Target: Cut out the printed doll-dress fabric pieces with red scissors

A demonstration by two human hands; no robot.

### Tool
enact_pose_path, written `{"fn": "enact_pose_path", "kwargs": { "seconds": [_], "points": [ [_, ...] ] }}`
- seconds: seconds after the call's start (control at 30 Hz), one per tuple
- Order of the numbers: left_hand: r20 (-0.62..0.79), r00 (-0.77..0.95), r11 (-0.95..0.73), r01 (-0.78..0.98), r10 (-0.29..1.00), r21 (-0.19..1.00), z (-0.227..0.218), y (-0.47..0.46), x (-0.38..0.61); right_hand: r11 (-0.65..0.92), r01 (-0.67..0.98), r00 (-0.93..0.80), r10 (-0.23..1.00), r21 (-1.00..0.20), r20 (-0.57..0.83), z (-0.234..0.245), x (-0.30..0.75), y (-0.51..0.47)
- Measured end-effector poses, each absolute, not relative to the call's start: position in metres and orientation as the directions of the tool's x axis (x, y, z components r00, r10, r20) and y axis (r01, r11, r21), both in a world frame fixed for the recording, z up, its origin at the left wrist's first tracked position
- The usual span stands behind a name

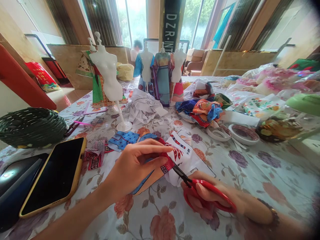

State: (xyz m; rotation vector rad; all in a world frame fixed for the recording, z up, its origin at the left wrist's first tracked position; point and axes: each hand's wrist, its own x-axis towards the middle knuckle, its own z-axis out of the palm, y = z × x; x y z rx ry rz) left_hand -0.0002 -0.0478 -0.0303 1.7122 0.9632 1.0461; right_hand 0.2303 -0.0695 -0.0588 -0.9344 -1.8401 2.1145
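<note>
Red-handled scissors (pixel 211 196) sit in my right hand (pixel 203 190), its fingers wrapped through the loops. Their dark blades point up and left to the edge of a printed fabric piece (pixel 146 183) in peach, blue and red. My left hand (pixel 140 161) pinches this piece by its red patterned border, just beside the blade tips. White printed fabric (pixel 178 148) with red motifs lies under and behind the blades. Beyond my left hand rests a blue patterned fabric piece (pixel 123 140). Red patterned scraps (pixel 95 155) lie to its left.
A small white mannequin (pixel 107 73) stands ahead, with dressed ones behind. White scraps (pixel 147 106) and colourful fabric (pixel 200 110) are heaped mid-table. Tape rolls (pixel 243 134) lie right. A phone (pixel 53 176) and a dark green basket (pixel 32 126) are left. A person (pixel 136 50) is in the background.
</note>
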Motion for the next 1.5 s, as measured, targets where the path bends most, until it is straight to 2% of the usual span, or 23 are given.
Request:
{"fn": "enact_pose_path", "kwargs": {
  "seconds": [0.3, 0.47, 0.73, 0.83, 0.97, 1.07, 1.17, 1.5],
  "points": [
    [0.221, 0.347, -0.301, 0.196, 0.911, 0.933, -0.029, -0.049, 0.0, -0.235, 0.195, -0.785, 0.545, -0.952, -0.295, -0.07, 0.23, -0.069],
    [0.22, 0.351, -0.308, 0.219, 0.91, 0.926, -0.028, -0.049, 0.0, -0.191, 0.188, -0.783, 0.563, -0.963, -0.265, -0.067, 0.23, -0.072],
    [0.206, 0.352, -0.294, 0.219, 0.913, 0.93, -0.029, -0.048, 0.0, -0.234, 0.15, -0.748, 0.609, -0.961, -0.265, -0.066, 0.229, -0.074],
    [0.213, 0.366, -0.299, 0.195, 0.906, 0.934, -0.03, -0.046, 0.0, -0.242, 0.134, -0.79, 0.56, -0.961, -0.251, -0.07, 0.23, -0.074],
    [0.228, 0.4, -0.31, 0.154, 0.888, 0.938, -0.031, -0.044, -0.001, -0.238, 0.118, -0.761, 0.602, -0.964, -0.242, -0.07, 0.231, -0.075],
    [0.176, 0.409, -0.273, 0.191, 0.895, 0.943, -0.031, -0.044, -0.002, -0.234, 0.112, -0.788, 0.571, -0.966, -0.23, -0.069, 0.231, -0.074],
    [0.125, 0.395, -0.217, 0.196, 0.91, 0.956, -0.03, -0.045, -0.002, -0.217, 0.125, -0.772, 0.592, -0.968, -0.232, -0.069, 0.231, -0.073],
    [0.112, 0.364, -0.157, 0.098, 0.925, 0.983, -0.029, -0.044, 0.001, -0.224, 0.078, -0.795, 0.574, -0.971, -0.196, -0.073, 0.234, -0.072]
  ]
}}
